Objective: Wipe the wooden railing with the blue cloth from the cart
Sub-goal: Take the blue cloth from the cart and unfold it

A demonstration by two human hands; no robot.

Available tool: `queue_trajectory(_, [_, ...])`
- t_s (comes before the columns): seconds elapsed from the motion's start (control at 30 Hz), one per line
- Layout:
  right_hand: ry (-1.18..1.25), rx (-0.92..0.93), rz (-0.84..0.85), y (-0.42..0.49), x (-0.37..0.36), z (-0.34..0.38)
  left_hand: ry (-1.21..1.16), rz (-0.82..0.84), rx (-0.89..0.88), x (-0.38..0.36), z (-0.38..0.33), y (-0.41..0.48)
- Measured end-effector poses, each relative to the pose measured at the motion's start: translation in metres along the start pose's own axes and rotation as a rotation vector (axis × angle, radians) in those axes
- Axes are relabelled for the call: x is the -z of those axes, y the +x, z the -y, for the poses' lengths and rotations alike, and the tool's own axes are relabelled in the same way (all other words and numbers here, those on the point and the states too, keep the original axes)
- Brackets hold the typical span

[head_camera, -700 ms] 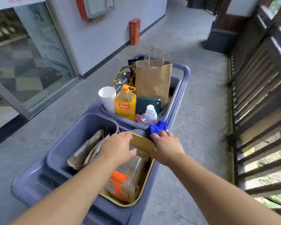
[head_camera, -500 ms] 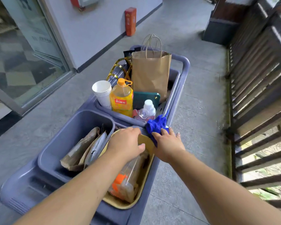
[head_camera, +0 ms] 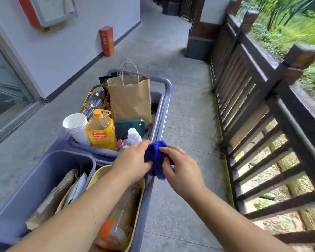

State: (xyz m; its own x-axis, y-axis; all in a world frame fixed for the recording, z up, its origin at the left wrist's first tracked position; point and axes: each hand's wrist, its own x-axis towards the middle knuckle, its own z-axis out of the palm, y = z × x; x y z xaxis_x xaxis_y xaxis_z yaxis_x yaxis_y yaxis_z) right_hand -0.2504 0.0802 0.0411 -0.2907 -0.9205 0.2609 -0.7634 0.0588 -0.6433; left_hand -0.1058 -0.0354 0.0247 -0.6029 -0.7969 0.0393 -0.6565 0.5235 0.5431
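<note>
A bunched blue cloth (head_camera: pixel 155 156) is held between both hands just above the right rim of the grey cart (head_camera: pixel 165 106). My left hand (head_camera: pixel 133 160) grips its left side and my right hand (head_camera: pixel 182 170) pinches its right side. The dark wooden railing (head_camera: pixel 258 82) with slatted panels and square posts runs along the right of the walkway, about an arm's length from the cloth.
The cart carries a brown paper bag (head_camera: pixel 130 100), a yellow bottle (head_camera: pixel 101 130), stacked white cups (head_camera: pixel 75 127), a small clear bottle (head_camera: pixel 134 136), a grey bin (head_camera: pixel 35 179) and a gold tray (head_camera: pixel 120 206) of wrapped items. A red box (head_camera: pixel 107 40) stands by the left wall.
My left hand left the gold tray and joined my right hand on the blue cloth. The cloth has been lifted off the cart rim. The view has tilted up toward the railing.
</note>
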Motion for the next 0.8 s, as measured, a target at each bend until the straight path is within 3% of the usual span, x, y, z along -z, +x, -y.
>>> queue_trajectory(0.17, [0.03, -0.09, -0.216, -0.026, 0.077, -0.013, -0.175, 0.064, -0.093, 0.005, -0.08, 0.022])
queue_trajectory(0.33, [0.041, -0.296, -0.389, -0.06, 0.149, -0.047, -0.288, 0.078, -0.306, -0.002, -0.185, 0.038])
queue_trajectory(0.5, [0.115, -0.535, -0.414, -0.099, 0.204, -0.092, -0.356, 0.13, -0.432, -0.033, -0.292, 0.046])
queue_trajectory(0.67, [0.143, -0.593, -0.403, -0.13, 0.249, -0.143, -0.429, 0.252, -0.545, -0.074, -0.385, 0.05])
queue_trajectory(0.8, [0.181, -0.604, -0.493, -0.153, 0.287, -0.181, -0.382, 0.291, -0.617, -0.098, -0.451, 0.054])
